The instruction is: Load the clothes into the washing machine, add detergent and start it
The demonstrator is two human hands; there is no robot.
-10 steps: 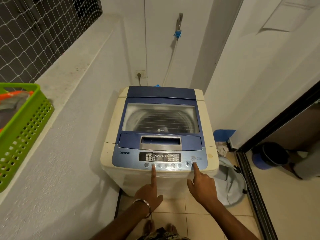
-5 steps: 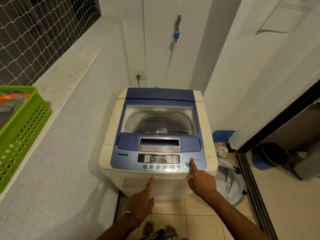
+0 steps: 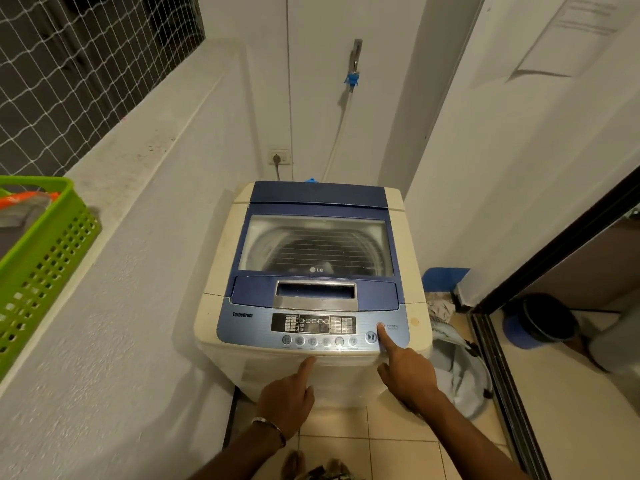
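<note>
A cream top-load washing machine [image 3: 221,271] with a blue lid stands in the middle, its lid [image 3: 318,244] shut and the drum dimly visible through the window. Along its front runs the blue control panel [image 3: 311,329] with a display and a row of round buttons. My right hand [image 3: 405,372] points with the index finger, whose tip rests on the power button at the panel's right end. My left hand [image 3: 287,396] also points, its fingertip just below the panel's front edge, off the buttons. Both hands hold nothing.
A green plastic basket [image 3: 41,258] with an orange and grey cloth sits on the white ledge at left. A grey cloth heap [image 3: 457,372] lies on the tiled floor right of the machine. A dark bucket [image 3: 543,320] stands beyond a sliding door frame.
My left hand has drawn back from the row of buttons to below the panel's edge. My right index finger has shifted up from the start/pause button to the power button.
</note>
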